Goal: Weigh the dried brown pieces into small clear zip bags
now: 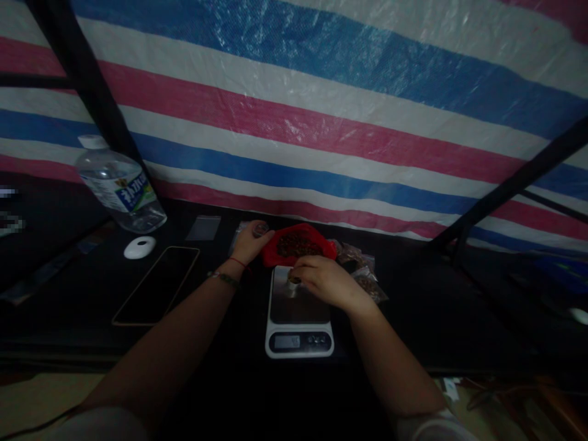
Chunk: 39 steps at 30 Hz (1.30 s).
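A white kitchen scale (299,306) with a metal plate and a lit display lies in front of me. On its plate is a small shiny cup (293,283) with something yellowish brown at its top. My right hand (324,278) reaches over the plate, its fingers closed at the cup's rim. Behind the scale an open red bag (271,256) holds many small dark brown pieces (298,244). At the bag's left edge my left hand (248,244) is closed around a small round clear container (260,229); its contents are too dim to name.
Clear bags of brownish pieces (369,285) lie right of the scale. To the left are a phone (158,286), a white oval object (139,247), a flat clear zip bag (203,228) and a large plastic bottle (114,184). A striped sheet (294,141) hangs behind the black table.
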Each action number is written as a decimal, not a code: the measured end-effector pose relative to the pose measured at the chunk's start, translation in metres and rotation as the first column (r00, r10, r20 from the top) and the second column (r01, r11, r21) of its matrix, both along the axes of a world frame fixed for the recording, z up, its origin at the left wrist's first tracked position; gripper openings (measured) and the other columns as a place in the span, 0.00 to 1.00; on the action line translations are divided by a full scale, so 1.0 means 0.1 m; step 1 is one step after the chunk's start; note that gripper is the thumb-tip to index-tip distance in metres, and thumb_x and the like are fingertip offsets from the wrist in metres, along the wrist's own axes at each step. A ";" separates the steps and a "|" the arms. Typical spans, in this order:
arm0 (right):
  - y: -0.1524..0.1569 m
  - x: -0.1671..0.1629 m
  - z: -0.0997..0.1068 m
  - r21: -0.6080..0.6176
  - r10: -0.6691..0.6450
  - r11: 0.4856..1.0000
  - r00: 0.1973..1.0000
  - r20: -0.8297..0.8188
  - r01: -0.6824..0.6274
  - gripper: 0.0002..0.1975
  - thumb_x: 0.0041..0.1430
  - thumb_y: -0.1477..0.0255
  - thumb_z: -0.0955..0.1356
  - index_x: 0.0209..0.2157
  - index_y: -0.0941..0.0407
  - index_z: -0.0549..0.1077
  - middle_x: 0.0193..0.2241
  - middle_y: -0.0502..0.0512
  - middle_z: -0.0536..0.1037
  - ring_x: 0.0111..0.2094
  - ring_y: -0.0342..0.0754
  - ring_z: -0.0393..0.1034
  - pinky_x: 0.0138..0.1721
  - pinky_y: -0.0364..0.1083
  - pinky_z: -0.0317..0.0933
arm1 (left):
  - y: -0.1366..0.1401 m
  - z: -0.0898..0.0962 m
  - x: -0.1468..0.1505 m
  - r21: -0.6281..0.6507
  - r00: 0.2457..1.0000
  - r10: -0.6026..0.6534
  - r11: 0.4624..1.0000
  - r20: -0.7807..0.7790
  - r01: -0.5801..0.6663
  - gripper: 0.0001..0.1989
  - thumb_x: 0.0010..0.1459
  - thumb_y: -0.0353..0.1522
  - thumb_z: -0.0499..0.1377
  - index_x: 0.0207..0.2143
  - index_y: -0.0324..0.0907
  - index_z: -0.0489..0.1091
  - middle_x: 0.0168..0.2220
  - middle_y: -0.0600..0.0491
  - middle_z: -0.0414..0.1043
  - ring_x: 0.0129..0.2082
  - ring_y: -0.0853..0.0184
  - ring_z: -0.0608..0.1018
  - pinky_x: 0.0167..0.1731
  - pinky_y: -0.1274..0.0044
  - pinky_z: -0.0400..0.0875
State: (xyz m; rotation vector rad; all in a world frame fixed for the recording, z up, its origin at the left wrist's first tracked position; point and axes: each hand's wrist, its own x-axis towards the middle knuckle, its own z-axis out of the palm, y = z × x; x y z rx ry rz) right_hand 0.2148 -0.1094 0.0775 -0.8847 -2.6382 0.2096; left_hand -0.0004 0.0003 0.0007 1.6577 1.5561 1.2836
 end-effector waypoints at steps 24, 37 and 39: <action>0.13 0.08 -0.13 -0.028 -0.036 0.999 0.933 -0.357 0.028 0.13 0.57 0.80 0.63 0.40 0.54 0.75 0.37 0.55 0.74 0.41 0.46 0.70 0.43 0.47 0.65 | -0.02 0.05 0.01 -0.042 1.000 0.028 0.999 0.008 -0.027 0.21 0.47 0.43 0.62 0.42 0.41 0.71 0.37 0.50 0.75 0.37 0.63 0.76 0.39 0.72 0.71; 0.20 0.12 -0.15 -0.100 -0.141 0.989 0.912 -0.386 0.110 0.06 0.56 0.75 0.67 0.34 0.55 0.76 0.34 0.53 0.79 0.37 0.46 0.73 0.41 0.45 0.65 | 0.05 -0.06 -0.02 -0.020 0.999 0.033 0.999 0.006 -0.033 0.23 0.47 0.44 0.62 0.43 0.41 0.70 0.40 0.48 0.75 0.39 0.62 0.77 0.41 0.72 0.70; 0.18 0.12 -0.13 -0.109 -0.138 0.989 0.906 -0.401 0.102 0.04 0.55 0.75 0.68 0.33 0.55 0.76 0.32 0.53 0.79 0.36 0.45 0.73 0.39 0.45 0.65 | 0.04 -0.03 -0.01 -0.023 0.999 0.037 0.999 -0.011 -0.037 0.22 0.47 0.44 0.62 0.42 0.41 0.71 0.40 0.48 0.75 0.38 0.62 0.76 0.40 0.72 0.70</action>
